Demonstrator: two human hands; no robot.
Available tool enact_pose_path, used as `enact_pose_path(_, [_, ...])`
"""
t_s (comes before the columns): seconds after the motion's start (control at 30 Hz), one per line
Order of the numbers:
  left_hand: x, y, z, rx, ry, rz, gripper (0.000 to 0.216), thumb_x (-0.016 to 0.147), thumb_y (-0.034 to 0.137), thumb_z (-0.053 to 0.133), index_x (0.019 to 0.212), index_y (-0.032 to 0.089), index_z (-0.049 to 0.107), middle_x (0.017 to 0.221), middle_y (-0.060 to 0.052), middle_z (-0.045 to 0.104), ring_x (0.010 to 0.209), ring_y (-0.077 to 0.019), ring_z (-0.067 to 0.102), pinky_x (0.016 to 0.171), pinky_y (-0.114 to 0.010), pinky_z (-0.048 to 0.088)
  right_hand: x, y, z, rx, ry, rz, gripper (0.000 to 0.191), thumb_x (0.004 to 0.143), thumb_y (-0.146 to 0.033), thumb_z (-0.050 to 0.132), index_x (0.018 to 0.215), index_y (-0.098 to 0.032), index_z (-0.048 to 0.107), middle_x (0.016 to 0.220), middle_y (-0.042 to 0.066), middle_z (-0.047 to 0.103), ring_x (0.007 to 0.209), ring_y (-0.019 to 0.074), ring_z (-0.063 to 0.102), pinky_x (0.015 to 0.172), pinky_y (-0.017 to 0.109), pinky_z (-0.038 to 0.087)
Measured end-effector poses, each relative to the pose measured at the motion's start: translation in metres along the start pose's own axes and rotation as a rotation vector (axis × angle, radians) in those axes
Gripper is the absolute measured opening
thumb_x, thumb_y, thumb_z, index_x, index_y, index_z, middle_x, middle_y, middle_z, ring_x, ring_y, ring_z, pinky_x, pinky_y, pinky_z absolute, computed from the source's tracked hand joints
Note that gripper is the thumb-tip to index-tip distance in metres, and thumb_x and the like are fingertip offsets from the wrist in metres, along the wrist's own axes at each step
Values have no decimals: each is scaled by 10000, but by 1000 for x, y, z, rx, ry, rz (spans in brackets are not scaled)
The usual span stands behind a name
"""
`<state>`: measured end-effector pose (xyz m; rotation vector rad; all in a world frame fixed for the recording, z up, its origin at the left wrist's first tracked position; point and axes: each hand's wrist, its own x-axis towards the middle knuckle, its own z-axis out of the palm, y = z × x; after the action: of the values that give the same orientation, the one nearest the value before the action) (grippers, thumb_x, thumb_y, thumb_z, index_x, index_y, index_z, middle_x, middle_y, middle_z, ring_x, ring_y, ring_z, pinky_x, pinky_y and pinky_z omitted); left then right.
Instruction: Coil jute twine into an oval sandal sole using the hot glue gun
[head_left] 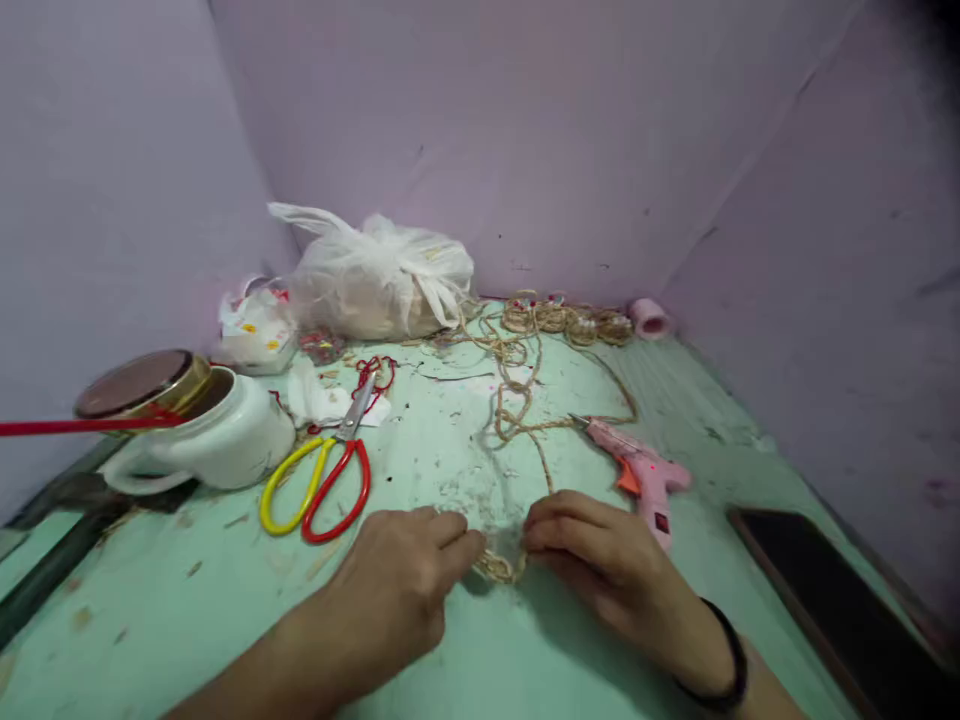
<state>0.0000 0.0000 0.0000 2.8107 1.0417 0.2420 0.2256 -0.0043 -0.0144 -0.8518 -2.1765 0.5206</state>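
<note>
My left hand (420,560) is closed on one side of a small coil of braided jute twine (495,567), low over the green tabletop. Facing it, my right hand (600,550) pinches the twine at the coil's other side, a dark band round the wrist. From the right hand the loose jute twine (517,400) runs away across the table in loops. Just beyond the right hand lies a pink glue gun (641,465), its nozzle touching or close to the twine. Scissors (330,470) with one yellow and one red handle rest beyond the left hand.
A white mug (232,430) with a gold-rimmed lid (139,385) stands at left, near a hammer (82,500). A white plastic bag (390,280) sits against the back wall. Several twine coils (551,315) and a pink roll (649,318) lie at the back; a phone (832,600) is at right.
</note>
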Motion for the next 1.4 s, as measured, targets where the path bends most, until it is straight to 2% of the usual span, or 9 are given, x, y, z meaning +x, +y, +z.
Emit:
enact_pose_path(0.13, [2, -2, 2, 36, -4, 101, 461, 622, -25, 410, 988, 207, 569, 884, -32, 667, 689, -198, 595, 566, -311, 492, 2, -4, 4, 44, -36, -33, 189, 861, -46, 495, 907, -174, 626, 849, 68, 655, 759, 137, 618, 658, 217, 502])
enact_pose_path(0.3, [0, 0, 9, -68, 103, 101, 500, 678, -3, 410, 1125, 193, 513, 1301, -133, 501, 944, -219, 606, 703, -320, 516, -1, -2, 13, 85, -148, 19, 150, 861, -81, 534, 883, -180, 646, 836, 61, 650, 762, 148, 611, 678, 240, 499])
enact_pose_path(0.37, [1, -1, 9, -183, 220, -39, 449, 725, 20, 399, 1129, 180, 510, 1300, -139, 493, 959, -196, 602, 736, -294, 500, -3, -1, 17, 72, -157, 46, 176, 850, -50, 528, 892, -175, 644, 836, 60, 644, 761, 150, 602, 675, 245, 490])
enact_pose_path(0.47, [5, -3, 5, -287, 338, -425, 179, 834, 169, 422, 893, 172, 591, 905, -78, 645, 762, -168, 605, 655, -265, 454, -5, 1, 21, 70, -157, 59, 161, 842, -44, 536, 867, -167, 636, 835, 59, 637, 753, 147, 596, 667, 241, 482])
enact_pose_path(0.57, [14, -1, 1, -262, 169, -670, 328, 858, 354, 433, 608, 188, 566, 582, -22, 583, 566, -155, 529, 535, -270, 341, -5, 2, 24, 70, -150, 64, 135, 846, -65, 550, 865, -167, 637, 820, 55, 636, 744, 145, 596, 661, 237, 478])
enact_pose_path(0.7, [28, 8, 3, -243, 9, -738, 353, 808, 458, 470, 597, 202, 589, 571, -18, 600, 563, -166, 517, 534, -275, 276, -3, 1, 27, 80, -104, 41, 120, 848, -82, 561, 861, -173, 638, 794, 45, 643, 717, 136, 599, 646, 224, 474])
enact_pose_path(0.87, [38, 9, 12, -375, -19, -690, 158, 746, 299, 524, 657, 209, 619, 629, -1, 626, 601, -153, 534, 553, -257, 303, -1, 2, 28, 66, -79, 59, 110, 847, -91, 559, 826, -176, 626, 774, 40, 638, 704, 134, 595, 633, 221, 466])
enact_pose_path(1.03, [37, 2, 14, -507, -54, -721, 150, 725, 299, 536, 638, 214, 624, 594, 11, 608, 575, -143, 509, 522, -249, 299, -1, 1, 29, 80, -44, 179, 63, 819, -110, 606, 790, -165, 609, 786, 46, 630, 707, 137, 593, 633, 225, 461])
enact_pose_path(1.4, [39, 2, 19, -547, -19, -763, 195, 696, 310, 558, 542, 198, 600, 538, 9, 599, 555, -141, 499, 513, -250, 314, 5, -7, 38, 81, 36, 461, 143, 713, -67, 664, 628, -167, 607, 679, 14, 603, 610, 124, 569, 561, 230, 423])
